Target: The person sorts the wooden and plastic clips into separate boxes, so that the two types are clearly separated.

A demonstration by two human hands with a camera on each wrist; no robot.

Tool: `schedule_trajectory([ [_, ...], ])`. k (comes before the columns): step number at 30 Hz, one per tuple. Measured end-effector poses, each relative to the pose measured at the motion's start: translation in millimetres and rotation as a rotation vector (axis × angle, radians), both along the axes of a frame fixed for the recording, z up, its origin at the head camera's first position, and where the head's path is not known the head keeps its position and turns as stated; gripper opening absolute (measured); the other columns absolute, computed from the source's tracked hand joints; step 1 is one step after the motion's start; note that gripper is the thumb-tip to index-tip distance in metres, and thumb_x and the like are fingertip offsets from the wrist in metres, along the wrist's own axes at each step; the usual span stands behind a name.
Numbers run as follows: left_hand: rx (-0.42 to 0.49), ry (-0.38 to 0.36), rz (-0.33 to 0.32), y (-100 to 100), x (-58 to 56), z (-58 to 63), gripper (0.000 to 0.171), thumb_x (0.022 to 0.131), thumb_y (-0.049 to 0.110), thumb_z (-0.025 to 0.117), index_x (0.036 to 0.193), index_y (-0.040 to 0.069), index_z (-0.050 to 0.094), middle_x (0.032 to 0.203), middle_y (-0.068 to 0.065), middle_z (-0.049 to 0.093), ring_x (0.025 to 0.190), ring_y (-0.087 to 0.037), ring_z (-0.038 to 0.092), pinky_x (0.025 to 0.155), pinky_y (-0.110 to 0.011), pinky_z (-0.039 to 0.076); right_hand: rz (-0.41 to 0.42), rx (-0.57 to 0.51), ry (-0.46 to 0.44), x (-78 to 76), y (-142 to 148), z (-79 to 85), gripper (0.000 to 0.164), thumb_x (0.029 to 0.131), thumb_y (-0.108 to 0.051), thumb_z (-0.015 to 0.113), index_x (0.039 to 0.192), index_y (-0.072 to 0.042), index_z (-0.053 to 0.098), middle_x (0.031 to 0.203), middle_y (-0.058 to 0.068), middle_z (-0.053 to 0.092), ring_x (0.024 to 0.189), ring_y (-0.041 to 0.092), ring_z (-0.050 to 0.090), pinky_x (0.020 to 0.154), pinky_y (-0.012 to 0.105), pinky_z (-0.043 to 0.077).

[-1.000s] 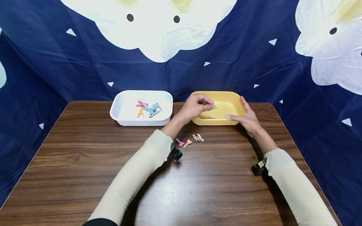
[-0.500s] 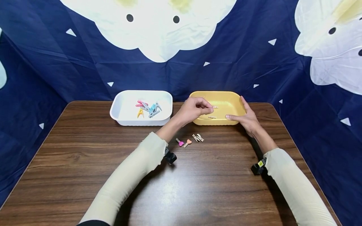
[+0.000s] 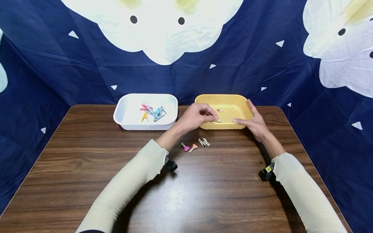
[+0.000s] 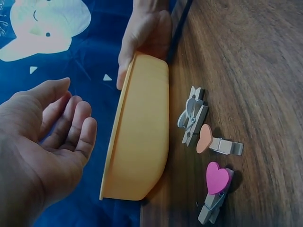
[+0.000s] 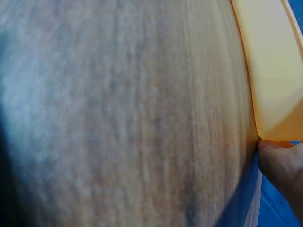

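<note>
My left hand point(image 3: 201, 116) hovers over the left front part of a yellow bin point(image 3: 225, 127), fingers loosely bent with nothing seen between them. Just by its fingertips, a small wooden clothespin point(image 3: 219, 121) lies in the bin. Another clothespin point(image 3: 220, 110), reddish on top, lies farther back inside. My right hand point(image 3: 254, 124) holds the bin's right end, thumb at the front rim and fingers along the side. On the table before the bin are a pink-heart clothespin point(image 4: 218, 184), an orange-heart clothespin point(image 4: 213, 142) and wooden clothespins point(image 4: 191, 118) lying close together.
A white bin point(image 3: 145, 127) stands left of the yellow one, holding several plastic clothespins point(image 3: 157, 112) in red, yellow, blue and grey. Both bins sit near the back edge of the brown wooden table point(image 3: 73, 161). A dark blue printed cloth point(image 3: 87, 71) hangs behind.
My left hand has let go of the reddish clothespin, which now lies in the yellow bin. That hand has drawn back toward the front left. My right hand keeps its place.
</note>
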State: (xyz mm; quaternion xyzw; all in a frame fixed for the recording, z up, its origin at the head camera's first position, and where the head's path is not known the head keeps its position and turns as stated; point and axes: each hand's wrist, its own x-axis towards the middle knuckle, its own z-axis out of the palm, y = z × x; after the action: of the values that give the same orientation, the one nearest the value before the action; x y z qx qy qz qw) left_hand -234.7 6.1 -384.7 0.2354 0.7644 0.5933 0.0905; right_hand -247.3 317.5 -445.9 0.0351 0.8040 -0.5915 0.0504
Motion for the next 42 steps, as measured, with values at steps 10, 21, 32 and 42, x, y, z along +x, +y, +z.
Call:
schedule_trajectory([
  [10, -0.004, -0.002, -0.027, -3, 6.4, 2.4, 0.007, 0.098, 0.010, 0.088, 0.101, 0.005, 0.085, 0.088, 0.003, 0.080, 0.081, -0.007, 0.065, 0.075, -0.021, 0.052, -0.003, -0.010, 0.001, -2.3, 1, -2.6, 0.133, 0.092, -0.014, 0.094, 0.183, -0.035, -0.001, 0.192, -0.013, 0.000, 0.177, 0.018, 0.009, 0.145, 0.042, 0.015],
  [21, -0.078, 0.005, -0.029, -19, 12.7, -6.9, 0.009, 0.097, 0.012, 0.089, 0.103, 0.005, 0.085, 0.091, 0.000, 0.081, 0.083, -0.009, 0.063, 0.077, -0.022, 0.051, 0.003, 0.024, -0.005, -2.9, 2, -4.9, 0.132, 0.093, -0.017, 0.095, 0.182, -0.037, -0.001, 0.191, -0.014, -0.001, 0.178, 0.018, 0.006, 0.145, 0.042, 0.013],
  [32, -0.114, -0.004, -0.054, -35, 19.4, -13.7, 0.008, 0.097, 0.013, 0.088, 0.102, 0.006, 0.085, 0.090, 0.000, 0.082, 0.079, -0.009, 0.062, 0.074, -0.023, 0.049, 0.004, 0.028, 0.001, -3.5, 2, -4.7, 0.133, 0.093, -0.018, 0.095, 0.182, -0.038, -0.001, 0.191, -0.013, -0.001, 0.178, 0.019, 0.006, 0.145, 0.043, 0.013],
  [42, -0.158, -0.002, -0.083, -50, 22.6, -23.8, 0.009, 0.098, 0.013, 0.088, 0.103, 0.007, 0.085, 0.091, 0.000, 0.081, 0.083, -0.010, 0.064, 0.078, -0.024, 0.052, 0.001, 0.019, 0.004, -2.6, 2, -5.2, 0.134, 0.092, -0.017, 0.096, 0.182, -0.037, -0.001, 0.192, -0.011, -0.001, 0.178, 0.019, 0.007, 0.145, 0.043, 0.013],
])
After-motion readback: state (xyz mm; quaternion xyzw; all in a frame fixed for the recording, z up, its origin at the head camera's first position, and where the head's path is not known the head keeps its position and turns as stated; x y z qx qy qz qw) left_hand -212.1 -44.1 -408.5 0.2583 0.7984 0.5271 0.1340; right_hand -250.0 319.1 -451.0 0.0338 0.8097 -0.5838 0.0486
